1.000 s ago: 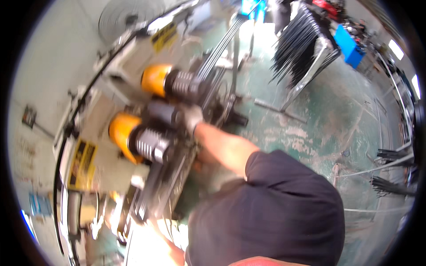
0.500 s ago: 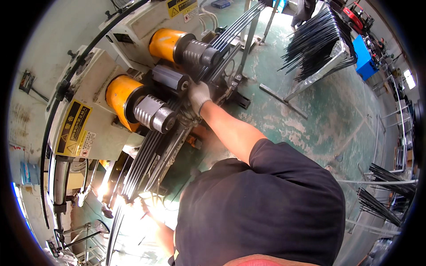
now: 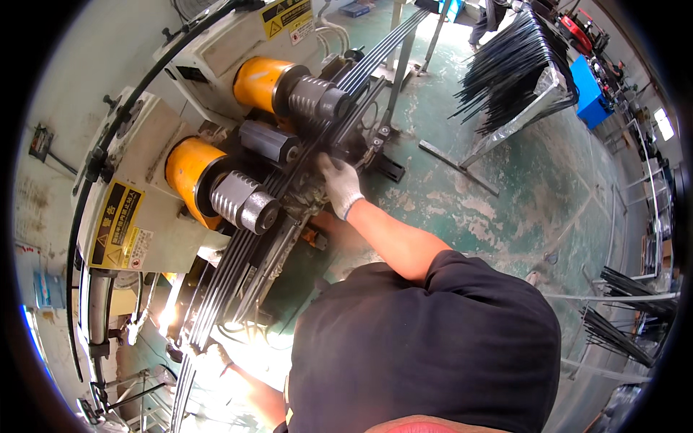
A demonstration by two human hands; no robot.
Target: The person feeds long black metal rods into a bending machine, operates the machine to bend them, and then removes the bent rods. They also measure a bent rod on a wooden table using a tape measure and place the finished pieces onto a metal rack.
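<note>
Worn green-painted floor beside pale boxy machine with ribbed grey steel rollers. Long thin dark metal rods run past rollers, side by side. White-gloved right hand near rods, hold unclear; left hand at rods' lower stretch, glare hiding grip. Advisable: rods parallel, fingers clear of rollers.

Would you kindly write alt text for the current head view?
A person's gloved right hand is beside rods that run past a machine with two orange cylinders; the left hand, bleached by glare, is by the rods lower down. A rack of black rods stands on a green floor.
</note>
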